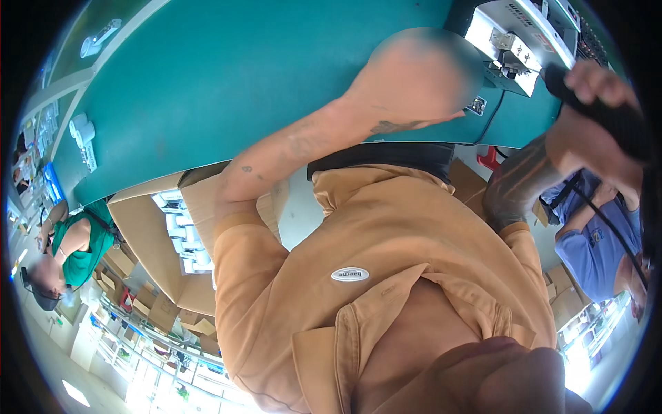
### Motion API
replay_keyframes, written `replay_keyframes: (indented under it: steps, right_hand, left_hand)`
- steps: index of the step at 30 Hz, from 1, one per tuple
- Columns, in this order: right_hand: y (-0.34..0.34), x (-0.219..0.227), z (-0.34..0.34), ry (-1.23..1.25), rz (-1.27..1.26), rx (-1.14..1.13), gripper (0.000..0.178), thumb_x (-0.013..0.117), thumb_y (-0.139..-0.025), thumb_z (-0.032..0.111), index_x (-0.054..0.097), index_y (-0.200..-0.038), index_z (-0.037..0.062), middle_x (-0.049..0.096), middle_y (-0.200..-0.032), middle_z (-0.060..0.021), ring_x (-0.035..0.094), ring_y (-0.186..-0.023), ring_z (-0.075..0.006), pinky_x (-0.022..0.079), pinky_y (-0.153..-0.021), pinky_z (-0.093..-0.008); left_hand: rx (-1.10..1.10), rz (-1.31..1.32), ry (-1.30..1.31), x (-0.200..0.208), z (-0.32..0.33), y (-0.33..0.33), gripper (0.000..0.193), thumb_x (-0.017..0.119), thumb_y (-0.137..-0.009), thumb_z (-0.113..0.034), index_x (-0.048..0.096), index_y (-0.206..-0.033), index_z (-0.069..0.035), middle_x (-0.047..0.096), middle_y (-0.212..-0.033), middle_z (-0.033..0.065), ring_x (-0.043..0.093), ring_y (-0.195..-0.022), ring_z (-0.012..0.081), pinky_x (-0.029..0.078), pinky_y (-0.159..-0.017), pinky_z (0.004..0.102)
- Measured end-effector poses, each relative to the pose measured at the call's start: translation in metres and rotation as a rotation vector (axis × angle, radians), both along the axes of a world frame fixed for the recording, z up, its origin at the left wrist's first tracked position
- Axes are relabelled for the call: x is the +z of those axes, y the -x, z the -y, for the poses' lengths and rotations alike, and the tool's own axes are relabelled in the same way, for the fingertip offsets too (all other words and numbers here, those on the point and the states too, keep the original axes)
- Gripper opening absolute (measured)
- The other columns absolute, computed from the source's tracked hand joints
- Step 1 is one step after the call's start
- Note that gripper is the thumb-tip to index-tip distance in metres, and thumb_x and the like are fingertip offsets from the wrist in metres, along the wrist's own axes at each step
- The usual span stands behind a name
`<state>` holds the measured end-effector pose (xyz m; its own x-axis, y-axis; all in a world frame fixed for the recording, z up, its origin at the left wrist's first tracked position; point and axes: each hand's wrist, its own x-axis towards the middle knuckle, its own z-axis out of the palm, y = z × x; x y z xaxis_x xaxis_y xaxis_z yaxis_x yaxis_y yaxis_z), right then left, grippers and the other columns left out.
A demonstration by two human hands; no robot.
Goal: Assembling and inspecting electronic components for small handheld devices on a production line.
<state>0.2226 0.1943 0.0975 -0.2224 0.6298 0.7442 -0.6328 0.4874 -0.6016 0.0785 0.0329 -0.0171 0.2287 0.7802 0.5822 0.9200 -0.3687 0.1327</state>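
My right hand is closed around a thick black corded tool at the far right; its narrow end points toward a white machine. A cable hangs from the tool's lower end. My left hand is over the green mat, its fingers smeared by a blur, so I cannot see whether it holds anything. Beside it, near the mat's front edge, lies a small circuit board. A metal block with small holes sits at the front of the machine.
The green mat covers the bench. White cylindrical parts lie at its left end. Below the edge stands an open cardboard box with several white parts. A black cable crosses the mat. Co-workers are on both sides.
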Motion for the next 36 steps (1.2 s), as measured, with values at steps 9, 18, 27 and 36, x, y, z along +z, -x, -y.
replay_keyframes:
  steps: [9, 18, 27, 36]
  right_hand:
    - [-0.004, -0.019, 0.034, 0.161, 0.489, -0.309, 0.106, 0.026, -0.084, 0.094, 0.046, -0.127, -0.0003, 0.058, -0.069, -0.0128, 0.056, -0.052, -0.0252, 0.05, -0.05, -0.0392]
    - [0.013, -0.04, 0.035, 0.141, 0.249, 0.477, 0.116, 0.024, -0.071, 0.104, 0.057, -0.102, -0.0023, 0.053, -0.076, -0.0105, 0.053, -0.059, -0.0218, 0.045, -0.055, -0.0377]
    - [0.019, -0.057, 0.035, 0.237, 0.134, 0.447, 0.109, 0.027, -0.079, 0.099, 0.036, -0.146, 0.0139, 0.056, -0.081, -0.0124, 0.054, -0.059, -0.0218, 0.047, -0.056, -0.0392]
    - [0.029, -0.063, 0.055, 0.229, 0.098, 0.385, 0.105, 0.036, -0.079, 0.096, 0.042, -0.144, 0.0143, 0.054, -0.079, -0.0107, 0.053, -0.058, -0.0214, 0.046, -0.055, -0.0375]
  left_hand:
    - [0.025, 0.18, 0.063, 0.01, 0.01, 0.048, 0.068, 0.08, -0.075, -0.06, 0.071, -0.12, -0.01, 0.066, -0.091, 0.0023, 0.063, -0.096, 0.0206, 0.044, -0.1, 0.0408]
    - [0.02, 0.081, 0.073, 0.009, 0.015, 0.05, 0.07, 0.074, -0.076, -0.069, 0.07, -0.119, -0.014, 0.069, -0.091, -0.0009, 0.063, -0.098, 0.017, 0.042, -0.103, 0.044]
    - [0.023, 0.088, 0.099, 0.01, 0.015, 0.05, 0.067, 0.078, -0.075, -0.063, 0.07, -0.119, -0.013, 0.07, -0.093, -0.0016, 0.063, -0.099, 0.016, 0.041, -0.105, 0.0444]
    - [-0.086, 0.203, 0.162, 0.006, 0.006, 0.049, 0.058, 0.085, -0.073, -0.048, 0.072, -0.116, -0.011, 0.069, -0.094, 0.0046, 0.065, -0.097, 0.02, 0.044, -0.105, 0.0418]
